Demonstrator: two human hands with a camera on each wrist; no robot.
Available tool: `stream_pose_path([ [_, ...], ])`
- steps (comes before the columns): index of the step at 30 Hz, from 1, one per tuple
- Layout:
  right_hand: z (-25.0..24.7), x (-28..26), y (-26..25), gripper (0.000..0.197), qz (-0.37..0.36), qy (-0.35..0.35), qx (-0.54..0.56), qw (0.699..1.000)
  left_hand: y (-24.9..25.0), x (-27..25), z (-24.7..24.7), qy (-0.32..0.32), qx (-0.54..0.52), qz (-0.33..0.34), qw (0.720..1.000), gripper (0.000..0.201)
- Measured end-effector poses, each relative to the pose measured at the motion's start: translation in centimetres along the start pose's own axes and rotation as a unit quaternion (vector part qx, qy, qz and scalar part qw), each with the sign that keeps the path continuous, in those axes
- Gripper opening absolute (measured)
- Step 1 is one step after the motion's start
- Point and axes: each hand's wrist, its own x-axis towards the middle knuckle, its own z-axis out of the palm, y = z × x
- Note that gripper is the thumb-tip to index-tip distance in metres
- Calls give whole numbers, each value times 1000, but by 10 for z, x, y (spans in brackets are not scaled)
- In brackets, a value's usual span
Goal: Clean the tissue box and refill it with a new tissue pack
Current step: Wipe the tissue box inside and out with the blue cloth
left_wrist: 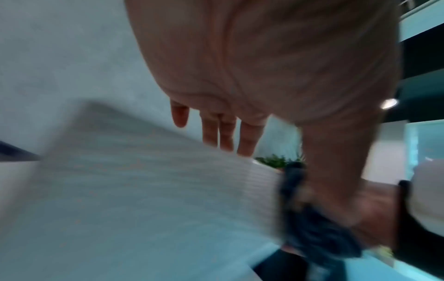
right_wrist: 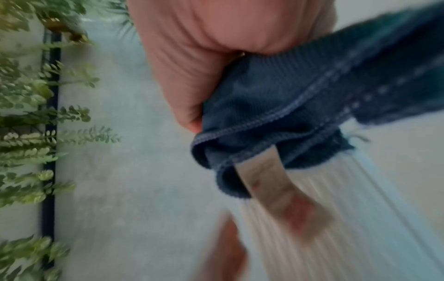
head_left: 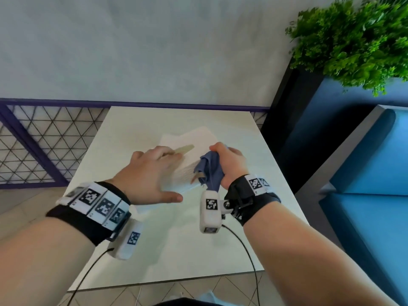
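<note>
A white ribbed tissue box (head_left: pixel 186 173) lies on the white table (head_left: pixel 176 239). My left hand (head_left: pixel 154 171) rests flat on the box's top, and its straight fingers (left_wrist: pixel 225 133) reach over the far edge. A beige strip (head_left: pixel 185 149) shows by those fingertips. My right hand (head_left: pixel 230 164) grips a bunched blue cloth (head_left: pixel 208 171) against the box's right end. In the right wrist view the cloth (right_wrist: pixel 288 106) covers the base of a tan tab (right_wrist: pixel 276 190) on the ribbed side. Something flat and white (head_left: pixel 194 135) lies behind the box; I cannot tell what it is.
A blue cushioned bench (head_left: pixel 364 195) runs along the table's right side, with a leafy plant (head_left: pixel 353 40) in a dark planter behind it. A purple mesh railing (head_left: pixel 44 140) stands to the left. A grey wall closes off the table's far edge. Cables hang from both wrists.
</note>
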Motion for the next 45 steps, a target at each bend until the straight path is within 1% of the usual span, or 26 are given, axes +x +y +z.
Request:
stream_pose_path([
  [2,13,-10,10,79,-9,12,19,1000,18,4,10,59,67,13,996,113],
  [4,27,-23,16,83,-22,4,49,999,30,7,22,99,87,-5,991,117],
  [7,30,-40,19,83,-74,-43,34,996,25,11,26,201,12,-30,979,104],
  [8,25,-46,18,75,-101,-55,13,993,18,12,25,219,-23,-40,975,103],
  [10,13,-52,14,48,-138,-64,-31,988,7,11,20,214,-83,-72,971,107],
  [12,0,-52,3,14,-170,-30,-27,985,-3,9,17,221,-120,-94,963,103],
  [13,-6,-51,-7,5,-184,-2,-14,983,-6,8,15,234,-138,-100,957,98],
  [16,-15,-56,-45,17,-197,54,-19,979,-12,6,8,263,-157,-118,945,86],
  [18,-11,-60,-59,23,-232,31,-28,972,-12,7,3,279,-128,-143,941,83],
  [20,6,-69,-57,39,-285,-18,-73,956,-4,10,1,295,-126,-140,937,82],
  [21,17,-74,-49,46,-317,-53,-141,936,2,11,0,294,-143,-140,935,80],
  [23,35,-78,-25,52,-359,-139,-333,861,16,12,-3,285,-198,-173,922,64],
  [24,40,-80,-18,53,-365,-159,-401,825,21,12,-4,279,-224,-185,915,54],
  [25,41,-77,-16,54,-367,-164,-427,810,24,11,-4,280,-238,-185,911,50],
  [27,37,-59,-22,53,-373,-140,-416,818,25,6,-3,289,-247,-174,909,54],
  [29,31,-37,-35,58,-342,-101,-333,873,22,2,-2,288,-245,-170,910,61],
  [30,30,-29,-40,62,-325,-87,-305,891,21,3,-3,287,-245,-165,911,63],
  [31,31,-29,-42,63,-322,-80,-307,892,20,4,-5,286,-240,-153,915,66],
  [32,35,-37,-42,60,-326,-77,-340,879,19,7,-6,281,-233,-139,921,68],
  [34,46,-62,-34,56,-342,-105,-428,830,17,10,-6,274,-248,-131,920,68],
  [36,54,-95,-21,55,-350,-160,-466,796,16,8,-1,288,-300,-148,897,56],
  [38,55,-106,-12,54,-371,-176,-479,776,16,7,2,321,-319,-147,880,47],
  [40,46,-92,-18,52,-370,-149,-465,791,19,5,-3,329,-321,-117,881,47],
  [43,30,-55,-36,51,-310,-85,-382,866,22,5,-10,324,-309,-104,888,54],
  [44,27,-48,-38,52,-298,-72,-357,882,19,6,-8,319,-288,-111,896,59],
  [45,27,-49,-37,53,-301,-65,-353,884,18,8,-9,317,-274,-110,901,62],
])
